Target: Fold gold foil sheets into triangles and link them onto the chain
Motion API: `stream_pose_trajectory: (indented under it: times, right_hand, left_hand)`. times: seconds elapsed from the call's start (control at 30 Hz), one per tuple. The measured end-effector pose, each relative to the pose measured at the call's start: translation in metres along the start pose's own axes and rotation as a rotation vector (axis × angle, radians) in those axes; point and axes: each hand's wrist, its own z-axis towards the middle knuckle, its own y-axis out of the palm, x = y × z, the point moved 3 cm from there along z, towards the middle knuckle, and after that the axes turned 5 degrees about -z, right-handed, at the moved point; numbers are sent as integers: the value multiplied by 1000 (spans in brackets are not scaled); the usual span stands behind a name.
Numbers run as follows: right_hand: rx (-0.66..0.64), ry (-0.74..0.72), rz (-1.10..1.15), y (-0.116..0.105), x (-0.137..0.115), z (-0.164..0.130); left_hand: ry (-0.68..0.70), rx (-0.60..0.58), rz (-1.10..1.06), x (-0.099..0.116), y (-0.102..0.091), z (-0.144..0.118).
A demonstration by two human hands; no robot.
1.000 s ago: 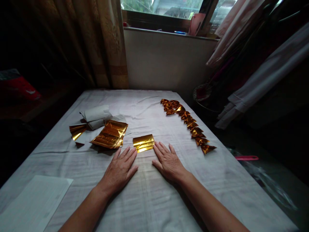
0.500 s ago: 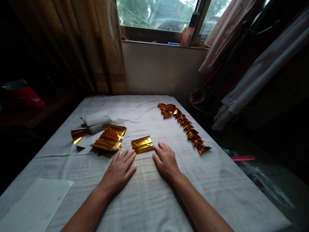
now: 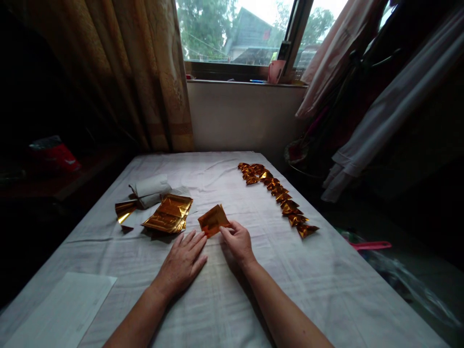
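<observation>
A folded sheet of gold foil paper (image 3: pixel 212 220) is tilted up off the white cloth in the middle of the table. My right hand (image 3: pixel 235 240) pinches its right near corner and lifts it. Flat on the cloth just left of it rests my left hand (image 3: pixel 183 261), fingers spread, fingertips close to the sheet's near edge and holding nothing. A stack of gold foil sheets (image 3: pixel 169 213) lies to the left, and a row of several folded gold pieces (image 3: pixel 279 197) runs along the right side.
A white table (image 3: pixel 224 299) carries a roll of white paper (image 3: pixel 151 187) and a loose gold piece (image 3: pixel 124 210) at back left, and a white sheet (image 3: pixel 61 314) at the near left corner. Curtains, a window sill with a pink cup (image 3: pixel 274 72), and hanging cloth stand behind.
My right hand moved from lying flat beside the gold sheet to pinching its corner and raising it. The left hand stayed flat. The camera tilted up a little.
</observation>
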Motion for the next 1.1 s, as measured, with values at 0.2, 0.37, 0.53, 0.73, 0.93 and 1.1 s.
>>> stream_pose_trajectory:
  times: [0.2,0.37,0.53,0.73,0.93,1.1]
  right_hand:
    - [200,-271,-126,-19,-25,-6]
    - [174,-644,-554,-39,-53,-20]
    - [-32,-746,-713,-24,-58,-35]
    - [-104,-811,-678,-7,-49,-42]
    - [-190,-804,-751,-9,-43,-42]
    - [-198,-687,-801,-25,-33,-41]
  left_hand:
    - [54,257,-84,22,-25,7]
    - [52,432,-83,51,-36,11]
    - [-20,465,-47,50,-36,9]
    - [-92,392,-68,39,-34,6]
    - [-130,291,-97,37,-28,8]
    - [-141,230,-83,33,-26,6]
